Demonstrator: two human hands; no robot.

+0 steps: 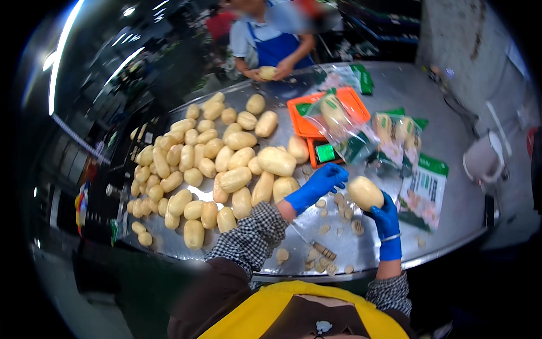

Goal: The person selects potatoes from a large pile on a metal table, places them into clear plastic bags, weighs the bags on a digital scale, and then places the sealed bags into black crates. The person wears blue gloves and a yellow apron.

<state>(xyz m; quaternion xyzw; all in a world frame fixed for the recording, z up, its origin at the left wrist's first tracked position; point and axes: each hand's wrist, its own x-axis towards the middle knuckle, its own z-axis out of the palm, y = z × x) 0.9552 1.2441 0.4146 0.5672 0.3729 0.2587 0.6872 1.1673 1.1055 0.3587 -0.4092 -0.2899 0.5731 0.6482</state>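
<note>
My right hand (383, 212), in a blue glove, grips the lower right side of a peeled lotus root segment (365, 193) above the metal table. My left hand (319, 184), gloved in blue too, hovers just left of that segment with its fingers bent and apart, holding nothing that I can see. Below the hands a knife with a wooden handle (324, 250) lies among thin lotus root slices (313, 254). To the left spreads a large pile of peeled lotus root segments (235, 179). Beyond my left hand stands an orange scale with a lit green display (325, 153).
An orange tray (300, 123) carries a clear bag of lotus root (334, 114). Filled bags (391, 135) and a printed bag (424, 190) lie at the right. Across the metal table (457, 212), a person in a blue apron (275, 48) holds another segment (267, 73).
</note>
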